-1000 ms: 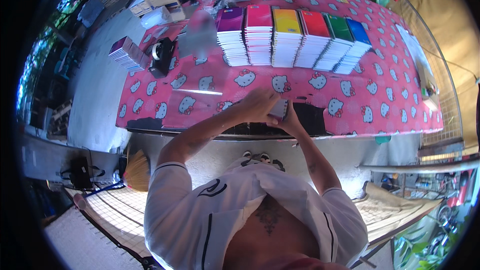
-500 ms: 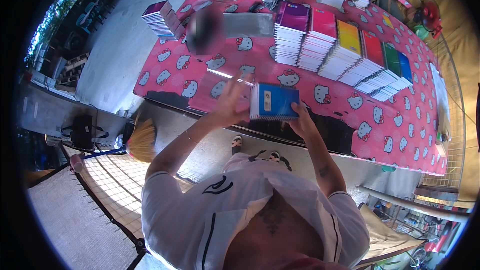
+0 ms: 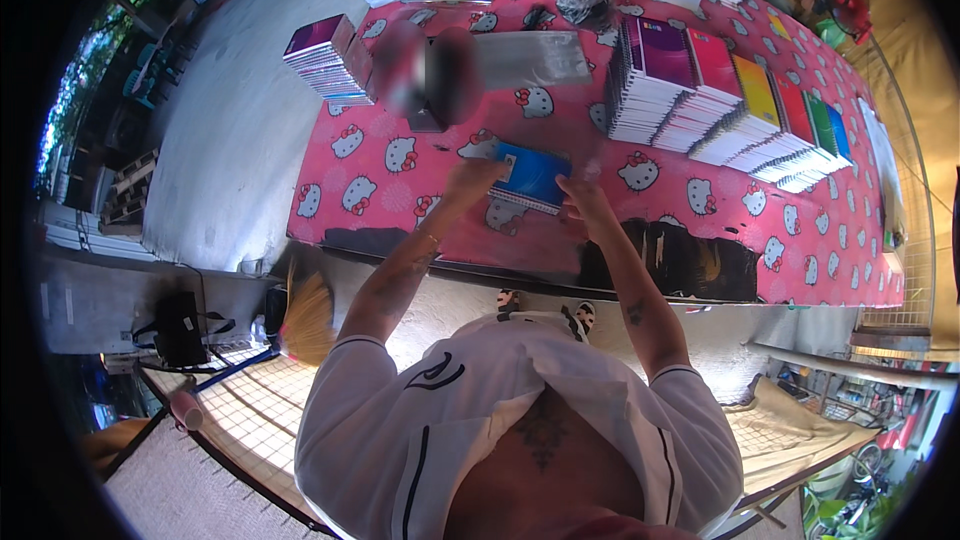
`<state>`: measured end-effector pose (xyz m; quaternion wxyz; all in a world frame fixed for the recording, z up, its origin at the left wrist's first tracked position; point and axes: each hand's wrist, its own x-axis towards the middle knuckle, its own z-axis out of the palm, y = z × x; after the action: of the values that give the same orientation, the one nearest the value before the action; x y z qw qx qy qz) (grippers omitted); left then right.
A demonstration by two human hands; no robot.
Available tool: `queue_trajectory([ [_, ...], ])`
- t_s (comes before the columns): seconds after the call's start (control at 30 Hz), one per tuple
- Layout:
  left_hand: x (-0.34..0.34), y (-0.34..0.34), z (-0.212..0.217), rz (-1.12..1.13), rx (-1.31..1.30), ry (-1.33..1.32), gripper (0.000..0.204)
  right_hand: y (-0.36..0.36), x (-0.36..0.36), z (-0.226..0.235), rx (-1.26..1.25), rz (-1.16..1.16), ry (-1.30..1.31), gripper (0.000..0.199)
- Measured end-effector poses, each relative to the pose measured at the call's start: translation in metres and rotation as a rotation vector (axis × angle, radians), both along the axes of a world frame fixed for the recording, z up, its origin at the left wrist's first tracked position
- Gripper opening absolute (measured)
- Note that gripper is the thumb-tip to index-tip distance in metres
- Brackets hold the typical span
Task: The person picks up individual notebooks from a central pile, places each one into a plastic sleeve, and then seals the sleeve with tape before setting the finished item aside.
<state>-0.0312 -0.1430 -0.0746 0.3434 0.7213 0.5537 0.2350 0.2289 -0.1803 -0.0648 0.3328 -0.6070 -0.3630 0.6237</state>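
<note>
A blue spiral notebook [image 3: 540,178] lies tilted low over the near edge of the table, its coil along the side facing me. Around its left end my left hand [image 3: 477,181] is closed, fingertips on the cover near a pale label. My right hand [image 3: 586,199] grips the right end, thumb and fingers at the edge. Clear plastic [image 3: 508,214] shows a faint sheen beneath and in front of the notebook. How many notebooks are in the bundle I cannot tell.
Tall stacks of spiral notebooks [image 3: 665,52] in several colours stand at right. Another purple-topped stack [image 3: 325,60] is at left. A clear plastic sheet pile [image 3: 535,57] and a blurred patch over a dark box [image 3: 427,112] lie beyond my hands. A broom [image 3: 308,325] stands at left.
The blue notebook has moved forward onto the table and turned slightly. My left hand, spread and apart from it before, now closes on its left end. My right hand stays on the right end.
</note>
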Motion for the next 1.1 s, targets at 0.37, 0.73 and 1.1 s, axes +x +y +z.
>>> queue_trajectory([
  [0.37, 0.005, 0.009, 0.011, 0.108, -0.084, 0.079, 0.055, -0.008, 0.007, -0.014, 0.106, -0.044, -0.018, 0.049],
  [0.73, -0.005, 0.000, 0.022, 0.200, -0.196, -0.137, 0.039, -0.028, 0.017, -0.026, 0.089, -0.229, -0.012, 0.035],
  [1.1, -0.060, -0.034, 0.008, -0.620, -0.153, 0.116, 0.026, -0.092, -0.006, -0.019, 0.837, 0.444, -0.674, 0.022],
])
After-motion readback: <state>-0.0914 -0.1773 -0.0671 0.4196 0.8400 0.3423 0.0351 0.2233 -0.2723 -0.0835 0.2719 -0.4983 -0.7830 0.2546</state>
